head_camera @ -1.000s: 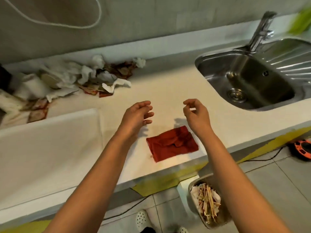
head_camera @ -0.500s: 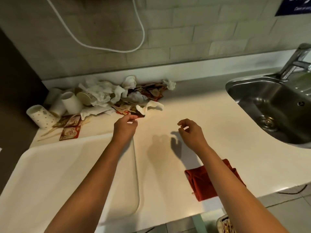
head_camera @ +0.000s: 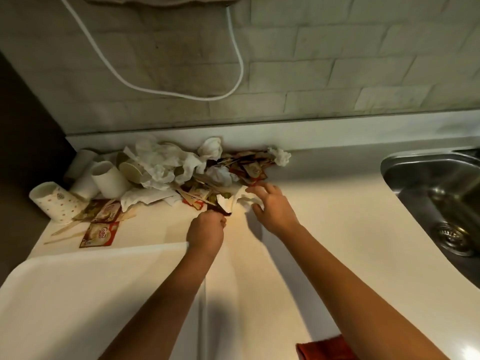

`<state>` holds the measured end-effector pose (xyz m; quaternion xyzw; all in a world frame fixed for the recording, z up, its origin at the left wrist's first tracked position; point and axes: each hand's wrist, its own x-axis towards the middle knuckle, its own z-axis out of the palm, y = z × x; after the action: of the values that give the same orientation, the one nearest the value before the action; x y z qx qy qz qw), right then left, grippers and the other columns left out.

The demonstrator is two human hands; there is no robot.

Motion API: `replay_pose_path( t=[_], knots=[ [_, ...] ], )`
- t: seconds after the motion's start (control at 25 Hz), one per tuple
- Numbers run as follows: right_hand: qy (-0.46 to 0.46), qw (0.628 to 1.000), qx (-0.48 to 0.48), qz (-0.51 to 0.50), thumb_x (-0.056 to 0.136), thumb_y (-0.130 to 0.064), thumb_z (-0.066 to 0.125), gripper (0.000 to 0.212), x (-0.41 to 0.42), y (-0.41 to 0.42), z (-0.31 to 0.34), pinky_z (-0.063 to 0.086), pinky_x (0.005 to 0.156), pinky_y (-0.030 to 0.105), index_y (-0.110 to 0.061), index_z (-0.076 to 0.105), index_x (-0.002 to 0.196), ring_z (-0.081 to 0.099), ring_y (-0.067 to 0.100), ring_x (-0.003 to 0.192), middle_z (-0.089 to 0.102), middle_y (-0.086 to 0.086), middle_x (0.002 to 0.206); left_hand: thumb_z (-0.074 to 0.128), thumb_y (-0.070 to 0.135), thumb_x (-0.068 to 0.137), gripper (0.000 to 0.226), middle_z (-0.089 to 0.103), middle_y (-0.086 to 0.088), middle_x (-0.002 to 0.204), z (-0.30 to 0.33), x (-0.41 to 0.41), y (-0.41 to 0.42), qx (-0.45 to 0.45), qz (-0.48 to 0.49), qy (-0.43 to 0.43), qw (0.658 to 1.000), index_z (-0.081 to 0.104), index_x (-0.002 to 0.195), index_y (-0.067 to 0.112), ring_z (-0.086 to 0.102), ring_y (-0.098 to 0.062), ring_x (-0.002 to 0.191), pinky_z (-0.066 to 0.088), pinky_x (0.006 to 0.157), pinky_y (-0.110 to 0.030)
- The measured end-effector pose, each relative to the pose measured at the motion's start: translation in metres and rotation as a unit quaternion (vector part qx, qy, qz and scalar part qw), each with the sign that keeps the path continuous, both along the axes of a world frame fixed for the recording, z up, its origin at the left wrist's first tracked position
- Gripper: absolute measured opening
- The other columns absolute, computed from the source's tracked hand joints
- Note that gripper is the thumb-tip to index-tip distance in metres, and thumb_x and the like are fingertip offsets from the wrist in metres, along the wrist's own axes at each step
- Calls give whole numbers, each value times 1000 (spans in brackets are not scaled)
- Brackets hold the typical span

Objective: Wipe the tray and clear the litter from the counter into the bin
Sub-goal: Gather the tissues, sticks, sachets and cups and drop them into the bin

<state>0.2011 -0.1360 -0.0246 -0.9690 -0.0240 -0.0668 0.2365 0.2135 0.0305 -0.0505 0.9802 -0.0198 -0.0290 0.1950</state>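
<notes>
A heap of litter (head_camera: pixel 181 172) lies at the back of the white counter (head_camera: pixel 324 229): crumpled white napkins, torn red-brown sachets, wooden stirrers and several tipped paper cups (head_camera: pixel 110 179). My left hand (head_camera: pixel 206 229) is at the heap's front edge, its fingers curled on a dark red sachet (head_camera: pixel 220 210). My right hand (head_camera: pixel 270 206) lies on a white napkin (head_camera: pixel 244 198) just to the right, fingers spread and bent over it. The white tray (head_camera: pixel 78 294) fills the near left. A corner of the red cloth (head_camera: pixel 322 350) shows at the bottom edge.
A steel sink (head_camera: pixel 441 193) is sunk into the counter at the right. A white cable (head_camera: pixel 181 92) hangs in a loop on the tiled wall behind. A dark surface borders the counter on the left. The bin is out of view.
Both hands reached forward into the litter heap; the left now pinches a sachet and the right has come down on a napkin. The view moved forward, leaving the red cloth at the bottom edge.
</notes>
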Motion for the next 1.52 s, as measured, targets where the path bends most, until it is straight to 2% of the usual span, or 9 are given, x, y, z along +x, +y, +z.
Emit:
replay_pose_path(
  t=[0.2, 0.36, 0.48, 0.6, 0.76, 0.88, 1.04, 1.24, 1.52],
  knots=[
    [54, 992, -105, 52, 90, -31, 50, 44, 32, 17, -21, 32, 103, 43, -34, 44, 134, 25, 25, 137, 32, 0, 148, 44, 13, 94, 24, 62, -2, 106, -2, 7, 2, 121, -113, -45, 985, 64, 105, 20, 58, -19, 96, 42, 78, -28],
    [22, 999, -49, 3, 90, -26, 49, 29, 35, 18, -31, 37, 93, 39, -28, 58, 118, 42, 28, 118, 49, 2, 130, 39, 5, 91, 28, 56, -3, 113, 4, 6, 7, 136, -186, -45, 972, 54, 110, 18, 52, -20, 104, 40, 87, -32],
    [9, 1000, -1, -30, 89, -20, 51, 25, 30, 11, -32, 38, 85, 37, -20, 63, 111, 47, 30, 107, 54, 7, 120, 40, 3, 92, 25, 52, -1, 114, 9, 18, 26, 43, -148, -15, 988, 51, 106, 19, 51, -22, 92, 40, 79, -31],
    [-17, 994, 45, -95, 90, -16, 51, 25, 21, -2, -30, 39, 80, 36, -12, 62, 113, 49, 32, 101, 56, 12, 115, 44, 11, 94, 23, 48, -3, 121, 12, 31, 47, -43, -105, -56, 992, 54, 114, 19, 52, -28, 99, 46, 85, -40],
    [-30, 983, 95, -154, 90, -10, 49, 25, 10, -13, -27, 41, 80, 38, -8, 61, 112, 49, 31, 100, 56, 12, 114, 53, 17, 91, 35, 46, -6, 130, 13, 57, 68, -22, -90, -81, 992, 56, 126, 23, 52, -30, 110, 45, 97, -44],
    [-30, 981, 107, -159, 89, -6, 49, 25, 5, -18, -25, 43, 79, 38, -7, 61, 111, 49, 31, 99, 56, 12, 111, 59, 16, 89, 36, 49, -5, 129, 9, 73, 72, 11, -94, -56, 994, 61, 123, 25, 54, -30, 110, 44, 98, -39],
    [-21, 980, 111, -161, 89, -6, 48, 24, 2, -20, -23, 44, 78, 39, -7, 60, 109, 49, 31, 98, 55, 11, 109, 60, 16, 88, 29, 58, -6, 124, 5, 84, 72, 18, -111, -45, 993, 66, 116, 16, 55, -28, 109, 43, 95, -34],
    [-17, 981, 111, -157, 91, -7, 48, 24, -1, -19, -24, 45, 78, 38, -9, 60, 111, 49, 28, 99, 56, 10, 109, 53, 8, 88, 38, 58, 2, 130, 6, 90, 87, 16, -166, -19, 986, 65, 117, 29, 52, -22, 118, 41, 104, -32],
    [-4, 982, 110, -152, 93, -9, 46, 25, -4, -13, -23, 40, 75, 30, -9, 59, 113, 48, 26, 100, 57, 9, 111, 59, 17, 88, 26, 64, -8, 118, 8, 86, 83, 86, -149, -81, 982, 68, 113, 19, 50, -28, 114, 41, 91, -34]
  ],
)
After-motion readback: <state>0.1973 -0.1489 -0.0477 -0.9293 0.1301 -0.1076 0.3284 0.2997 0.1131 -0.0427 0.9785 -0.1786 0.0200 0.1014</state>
